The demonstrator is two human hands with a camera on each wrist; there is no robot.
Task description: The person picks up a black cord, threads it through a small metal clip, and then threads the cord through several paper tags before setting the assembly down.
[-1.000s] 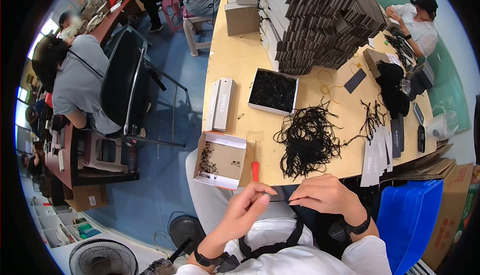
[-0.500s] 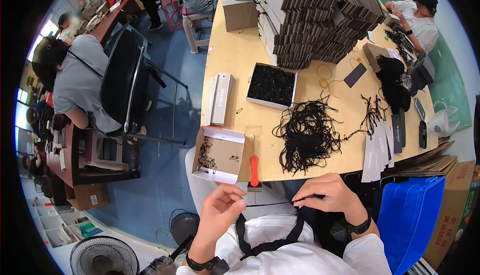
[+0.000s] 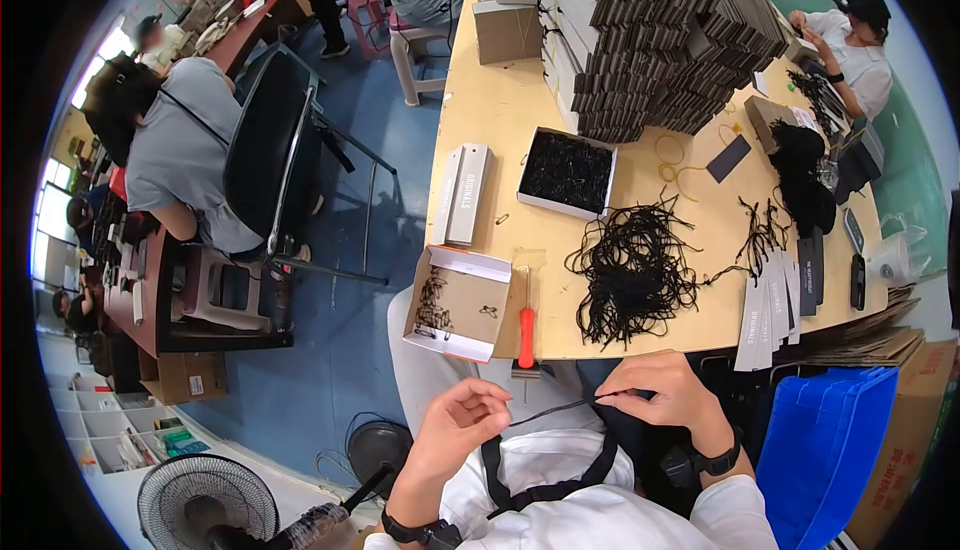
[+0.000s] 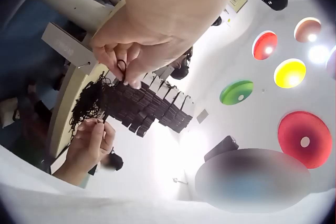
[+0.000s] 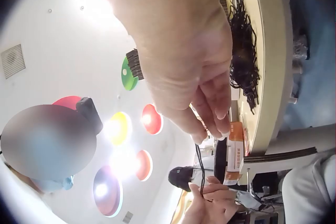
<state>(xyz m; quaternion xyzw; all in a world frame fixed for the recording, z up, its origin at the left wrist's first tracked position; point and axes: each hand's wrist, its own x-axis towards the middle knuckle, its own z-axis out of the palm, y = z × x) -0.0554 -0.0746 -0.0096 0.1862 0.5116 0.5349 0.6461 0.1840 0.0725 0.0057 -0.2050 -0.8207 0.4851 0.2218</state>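
Note:
Over the lap, just off the near table edge, a thin black cord [image 3: 548, 412] runs between the two hands. My left hand [image 3: 462, 425] pinches one end; in the left wrist view a small black loop [image 4: 122, 66] stands at its thumb and fingertips. My right hand [image 3: 665, 390] pinches the other end between thumb and fingers, and in the right wrist view the cord [image 5: 199, 163] hangs doubled from those fingertips. A tangled heap of black cords [image 3: 635, 275] lies on the table ahead. Left of it, an open white box [image 3: 470, 295] holds several small dark pins [image 3: 430, 305].
A red-handled screwdriver [image 3: 526, 338] lies beside the pin box. Printed grey tags [image 3: 768, 310] are fanned at the right edge, above a blue bin [image 3: 825, 440]. Behind stand a box of black pieces [image 3: 568, 172] and tall stacks of tags [image 3: 650, 60]. Other people sit nearby.
My left hand has moved left, away from the right hand, so more cord shows between them. The right hand stays nearly in place. The head view has shifted slightly.

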